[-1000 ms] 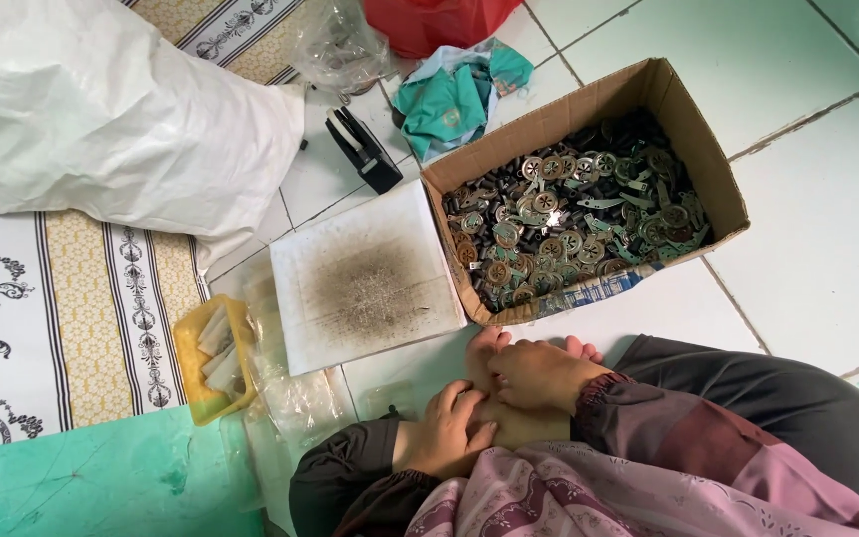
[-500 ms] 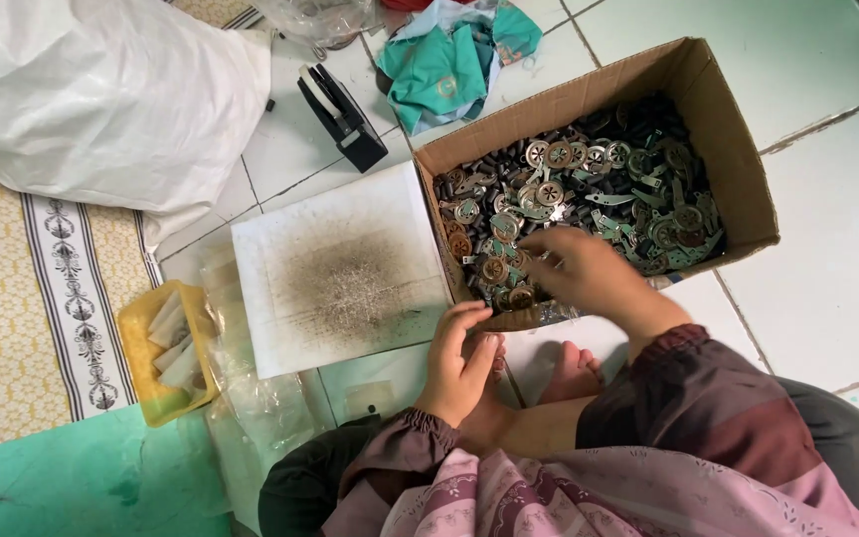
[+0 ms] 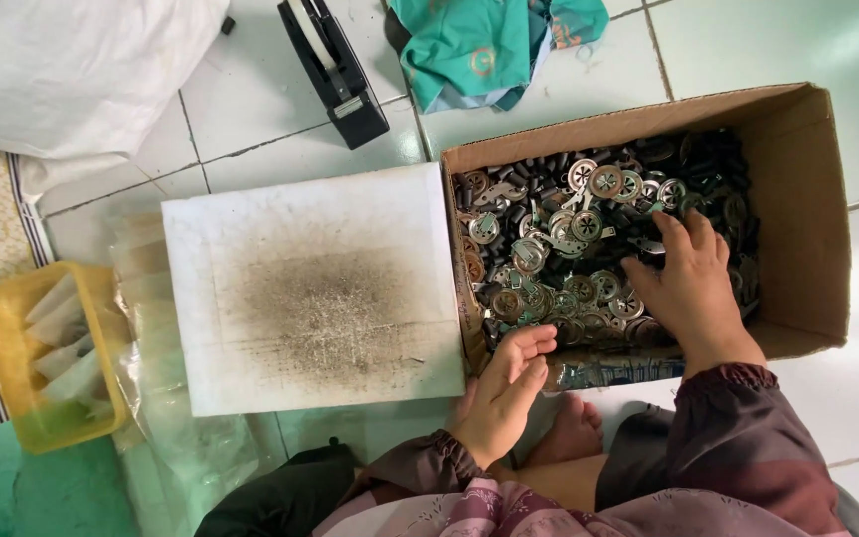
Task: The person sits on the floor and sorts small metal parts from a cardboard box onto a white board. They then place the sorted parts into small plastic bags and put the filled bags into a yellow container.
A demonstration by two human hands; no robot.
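While the left hand is being rested open-fingered at the cardboard box edge, metal parts are being sifted by the spread right hand; a pinch grasp is likely being called for next.

Cardboard, metal and foam under your hands

Beside the matt brown cardboard box of shiny metal discs, you have a soot-smudged white foam board; glossy tiles beyond.
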